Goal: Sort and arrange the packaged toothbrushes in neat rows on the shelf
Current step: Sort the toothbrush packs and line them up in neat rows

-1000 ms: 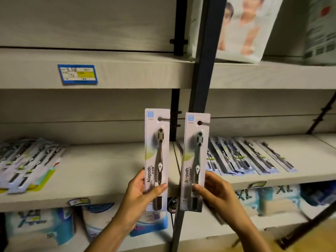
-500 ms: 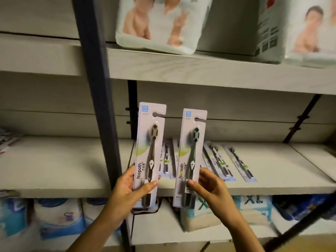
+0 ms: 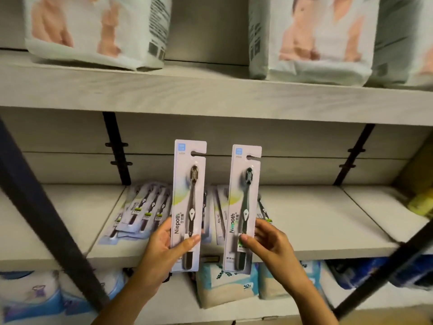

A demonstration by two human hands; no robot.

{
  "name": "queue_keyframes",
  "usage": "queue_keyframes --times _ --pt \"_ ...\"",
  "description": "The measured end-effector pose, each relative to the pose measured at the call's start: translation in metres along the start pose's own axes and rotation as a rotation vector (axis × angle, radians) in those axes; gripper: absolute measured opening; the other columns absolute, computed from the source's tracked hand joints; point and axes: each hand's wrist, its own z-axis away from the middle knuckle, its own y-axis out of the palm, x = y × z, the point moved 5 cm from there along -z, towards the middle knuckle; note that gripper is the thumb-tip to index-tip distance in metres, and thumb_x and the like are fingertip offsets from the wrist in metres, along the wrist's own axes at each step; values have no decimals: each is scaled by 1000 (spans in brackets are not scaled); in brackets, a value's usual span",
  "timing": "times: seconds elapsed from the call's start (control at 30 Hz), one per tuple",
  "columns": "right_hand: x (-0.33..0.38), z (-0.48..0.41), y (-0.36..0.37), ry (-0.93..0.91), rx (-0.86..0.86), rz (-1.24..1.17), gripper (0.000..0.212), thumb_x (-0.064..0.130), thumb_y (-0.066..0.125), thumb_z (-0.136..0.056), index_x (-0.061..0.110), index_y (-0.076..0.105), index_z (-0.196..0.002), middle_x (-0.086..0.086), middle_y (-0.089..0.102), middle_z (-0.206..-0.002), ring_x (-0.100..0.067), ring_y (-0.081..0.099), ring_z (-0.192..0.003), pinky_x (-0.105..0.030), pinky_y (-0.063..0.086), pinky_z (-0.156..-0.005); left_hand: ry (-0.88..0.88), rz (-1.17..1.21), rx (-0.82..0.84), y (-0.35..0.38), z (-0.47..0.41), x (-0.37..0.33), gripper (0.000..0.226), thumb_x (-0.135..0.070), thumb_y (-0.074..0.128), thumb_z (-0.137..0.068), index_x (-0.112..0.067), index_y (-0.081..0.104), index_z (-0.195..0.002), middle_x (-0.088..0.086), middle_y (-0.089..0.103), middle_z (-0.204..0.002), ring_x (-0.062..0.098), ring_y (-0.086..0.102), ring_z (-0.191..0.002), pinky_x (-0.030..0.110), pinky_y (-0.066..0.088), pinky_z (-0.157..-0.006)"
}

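Change noted: over the last second the person has shifted right along the rack. The dark post (image 3: 46, 219), earlier right behind the two cards, now stands well left of the middle shelf (image 3: 316, 219) bay they face. The cards have drawn slightly apart. The hold on them is unchanged.

Grip, left hand (image 3: 164, 245): closed on the lower part of the brown-bristled toothbrush pack (image 3: 189, 184), thumb across the front, fingers behind. Grip, right hand (image 3: 269, 242): pinching the lower part of the dark-bristled toothbrush pack (image 3: 246, 188) the same way. Both cards are upright, side by side and not touching, in the air in front of the middle shelf.

Reading: the two variants seem to be under comparison, and the person is now at the bay where stock lies. Placing is not yet begun.

On the middle shelf, left half: loose toothbrush packs (image 3: 143, 207) lie flat, overlapping and askew. More are hidden behind the held cards. The right half is bare board.

Around: diaper packs (image 3: 98, 31) on the board above the middle shelf, tissue packs (image 3: 225, 287) below it, a blurred yellow item (image 3: 421, 202) at its far right end.

In the way: probably only the crooked fan of packs, which would need squaring before neat rows form.
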Motion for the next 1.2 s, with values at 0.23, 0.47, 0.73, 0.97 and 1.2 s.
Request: queue_keyframes --times 0.23,0.47,0.73,0.97,1.2 --pt "-20 -9 -78 77 13 23 37 20 64 -78 10 60 -113 1 72 -108 -15 68 -99 -24 55 -79 -43 -47 -5 58 -30 18 35 6 64 -78 -18 61 -102 -7 74 -94 10 70 -89 16 55 -69" --pt "-77 -63 -152 264 -69 144 22 13 62 -87 11 53 -107 -17 69 -86 -18 67 -75 -16 53 -61 -98 -108 -105 102 -51 40 33 -6 70 -77 -24 60 -103 -8 73 -95 9 69 -89 23 55 -71" --pt "-173 -134 -168 544 -72 290 32 25 63 -88 5 54 -112 -19 66 -106 -30 65 -89 -45 53 -89 -116 -149 -176 114 -65 48 29 -9 70 -78 -24 61 -101 -10 73 -94 8 69 -89 26 54 -75" --pt "-165 -142 -157 468 -13 643 29 29 41 -98 10 62 -107 -17 57 -113 -34 53 -113 -41 42 -101 -106 -180 -218 94 -75 48 28 -11 70 -79 -20 60 -104 1 72 -100 12 68 -93 25 56 -75" --pt "-151 -130 -151 409 24 717 35 34 40 -99 14 50 -126 -12 40 -126 -26 53 -111 -32 38 -100 -122 -171 -162 93 -82 59 31 -10 71 -79 -19 60 -106 -4 73 -96 9 69 -90 21 56 -71"
